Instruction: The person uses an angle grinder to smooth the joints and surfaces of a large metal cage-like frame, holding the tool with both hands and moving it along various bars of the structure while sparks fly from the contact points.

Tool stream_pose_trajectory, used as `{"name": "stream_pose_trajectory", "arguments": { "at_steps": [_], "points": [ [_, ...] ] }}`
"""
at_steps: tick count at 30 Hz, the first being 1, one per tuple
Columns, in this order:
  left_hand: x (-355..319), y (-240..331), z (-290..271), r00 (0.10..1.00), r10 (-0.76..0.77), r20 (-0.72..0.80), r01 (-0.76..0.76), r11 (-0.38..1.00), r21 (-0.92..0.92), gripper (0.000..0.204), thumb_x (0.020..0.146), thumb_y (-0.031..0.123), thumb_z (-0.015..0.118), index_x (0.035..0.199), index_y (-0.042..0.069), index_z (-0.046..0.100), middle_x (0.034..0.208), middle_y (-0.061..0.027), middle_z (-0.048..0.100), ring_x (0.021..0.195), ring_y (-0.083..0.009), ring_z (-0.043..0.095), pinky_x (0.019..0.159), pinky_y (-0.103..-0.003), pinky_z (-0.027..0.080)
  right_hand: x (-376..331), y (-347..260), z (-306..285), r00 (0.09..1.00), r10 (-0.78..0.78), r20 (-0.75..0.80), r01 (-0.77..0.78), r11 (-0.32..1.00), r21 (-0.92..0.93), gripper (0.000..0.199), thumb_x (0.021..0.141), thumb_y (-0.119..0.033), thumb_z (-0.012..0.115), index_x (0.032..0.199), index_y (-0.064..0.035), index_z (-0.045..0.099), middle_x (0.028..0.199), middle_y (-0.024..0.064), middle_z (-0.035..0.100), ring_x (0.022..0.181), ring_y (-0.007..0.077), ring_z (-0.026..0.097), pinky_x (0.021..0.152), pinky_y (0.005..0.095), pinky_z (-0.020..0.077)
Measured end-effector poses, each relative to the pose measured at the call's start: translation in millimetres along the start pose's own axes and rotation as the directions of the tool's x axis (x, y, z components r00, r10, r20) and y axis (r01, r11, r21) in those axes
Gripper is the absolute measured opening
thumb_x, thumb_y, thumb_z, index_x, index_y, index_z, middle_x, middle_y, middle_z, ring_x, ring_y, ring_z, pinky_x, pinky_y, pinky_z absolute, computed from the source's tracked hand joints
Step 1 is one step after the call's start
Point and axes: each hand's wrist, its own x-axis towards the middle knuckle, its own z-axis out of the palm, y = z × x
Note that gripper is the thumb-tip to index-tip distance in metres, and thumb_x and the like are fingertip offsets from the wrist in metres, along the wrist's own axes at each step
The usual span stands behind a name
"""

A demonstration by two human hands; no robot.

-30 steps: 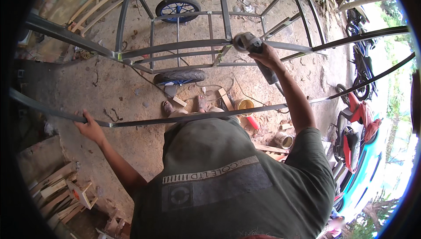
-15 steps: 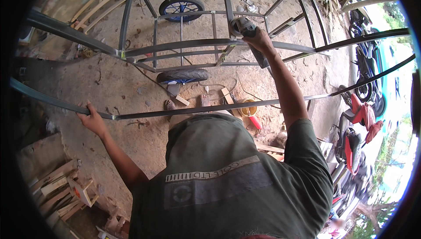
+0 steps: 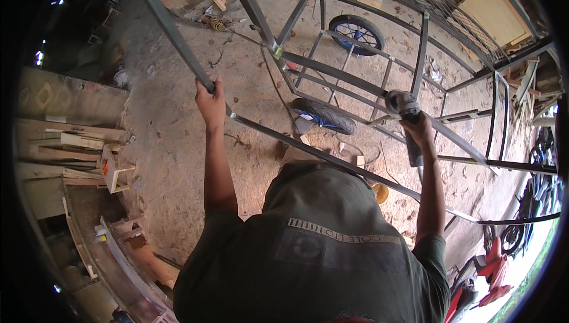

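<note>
My left hand is closed around a long dark metal bar that crosses in front of my body, near a pale joint mark on it. With my right hand I grip an angle grinder, its body pointing toward me. The grinder's round head rests at or just over a rail of the welded metal frame; contact is hard to tell. The frame is built of dark square tubes, with bright patches at several joints.
Two wheels with blue rims, one far wheel and one nearer wheel, lie on the dusty floor among cables. Wood scraps are piled at the left. A yellow container is partly hidden beside my body. Motorcycles stand at the right.
My view has swung left, so the frame and wheels appear farther right and tilted. Both hands keep their holds on the bar and the angle grinder.
</note>
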Motion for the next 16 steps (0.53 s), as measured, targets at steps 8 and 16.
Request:
{"name": "stream_pose_trajectory", "arguments": {
  "at_steps": [8, 16],
  "points": [
    [18.0, -5.0, 9.0, 0.995, 0.021, 0.102, -0.013, 0.997, -0.074, 0.036, 0.098, 0.026, 0.068, 0.120, -0.002, 0.058, 0.093, -0.0189, 0.071, 0.082, -0.0310, 0.071, 0.071, -0.041, 0.054, 53.3, -102.5, 103.5, 0.989, -0.099, 0.107, 0.100, 0.995, -0.002, 0.068, 0.072, -0.047, 0.084, 0.112, 0.0040, 0.062, 0.105, 0.0282, 0.071, 0.102, 0.0423, 0.069, 0.088, 0.0477, 0.0533],
    [30.4, -34.5, 9.4, 0.975, 0.036, 0.219, -0.036, 0.999, 0.000, 0.041, 0.096, 0.030, 0.071, 0.124, 0.004, 0.057, 0.093, -0.0210, 0.062, 0.087, -0.0326, 0.062, 0.073, -0.047, 0.049, 85.7, -243.0, 192.3, 0.961, -0.184, 0.206, 0.202, 0.977, -0.068, 0.069, 0.072, -0.047, 0.083, 0.116, 0.0027, 0.062, 0.108, 0.0277, 0.071, 0.104, 0.0410, 0.069, 0.091, 0.0484, 0.0528]
  ]
}}
